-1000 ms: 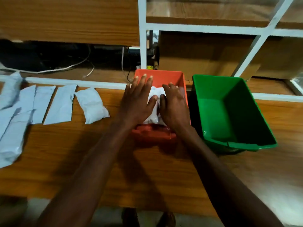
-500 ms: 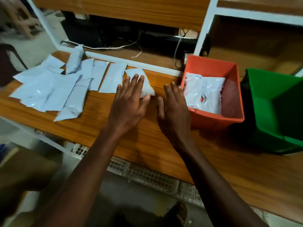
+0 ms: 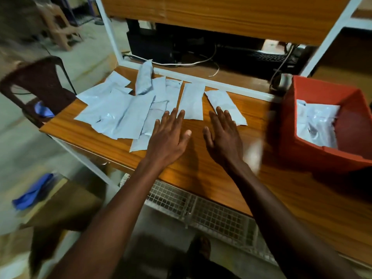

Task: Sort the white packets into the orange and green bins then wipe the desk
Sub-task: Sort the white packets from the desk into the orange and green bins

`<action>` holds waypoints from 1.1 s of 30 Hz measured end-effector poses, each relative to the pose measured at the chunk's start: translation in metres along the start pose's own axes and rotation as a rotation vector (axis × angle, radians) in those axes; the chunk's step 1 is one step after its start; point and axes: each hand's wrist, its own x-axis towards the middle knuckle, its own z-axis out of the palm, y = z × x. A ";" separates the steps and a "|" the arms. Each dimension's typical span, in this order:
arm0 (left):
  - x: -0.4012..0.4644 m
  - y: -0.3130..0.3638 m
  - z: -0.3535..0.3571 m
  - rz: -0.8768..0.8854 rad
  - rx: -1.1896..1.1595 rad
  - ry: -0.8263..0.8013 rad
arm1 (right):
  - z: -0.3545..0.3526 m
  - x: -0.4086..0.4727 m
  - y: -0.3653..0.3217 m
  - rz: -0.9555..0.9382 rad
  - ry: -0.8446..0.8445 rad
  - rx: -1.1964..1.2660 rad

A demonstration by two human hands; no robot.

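Over the tabletop [image 3: 201,174], left hand [image 3: 168,137] and right hand [image 3: 223,140], grips spread and empty, reach toward the white packets [image 3: 128,109] for sorting.

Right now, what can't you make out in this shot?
Head view only:
- Green bin: not in the picture, beyond the right edge.
- Orange bin: its right side is cut off by the edge.
- Packet pile: overlaps hide the count.
- Right hand: whether its fingers touch the nearest packet.

orange bin [image 3: 348,125]: cut off at right edge; packets [image 3: 120,115] overlap (count unclear) | desk [image 3: 201,168] front-right: motion-blurred
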 end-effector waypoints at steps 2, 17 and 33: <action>0.016 -0.008 0.008 0.014 -0.018 -0.017 | 0.008 0.016 0.009 -0.007 -0.040 -0.045; 0.137 -0.053 0.069 0.073 0.023 -0.146 | 0.050 0.106 0.088 0.139 -0.283 -0.181; 0.271 -0.054 0.134 0.092 0.150 -0.269 | 0.079 0.169 0.140 0.097 -0.463 -0.322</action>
